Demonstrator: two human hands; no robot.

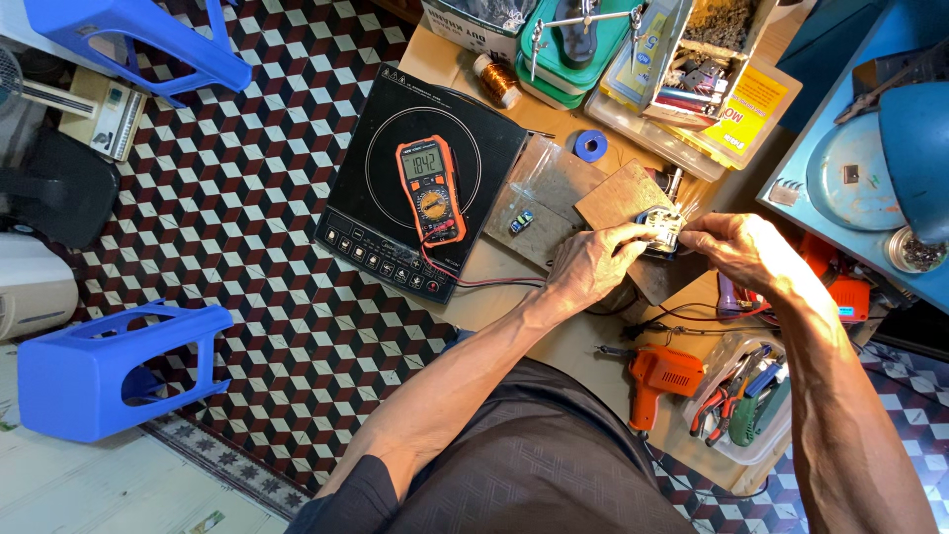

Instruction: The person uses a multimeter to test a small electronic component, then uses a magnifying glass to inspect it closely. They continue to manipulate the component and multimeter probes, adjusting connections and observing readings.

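Note:
Both my hands meet over a small white and blue electrical part above a brown board. My left hand pinches the part from the left, fingers curled. My right hand grips it from the right. An orange multimeter with a lit display lies on a black induction cooktop to the left; its red and black leads run toward my left hand. Whether probes touch the part is hidden by my fingers.
An orange soldering gun and a clear tub of pliers lie near my right forearm. Copper wire spool, blue tape roll, green case and parts boxes sit at the back. Blue plastic stools stand on the tiled floor.

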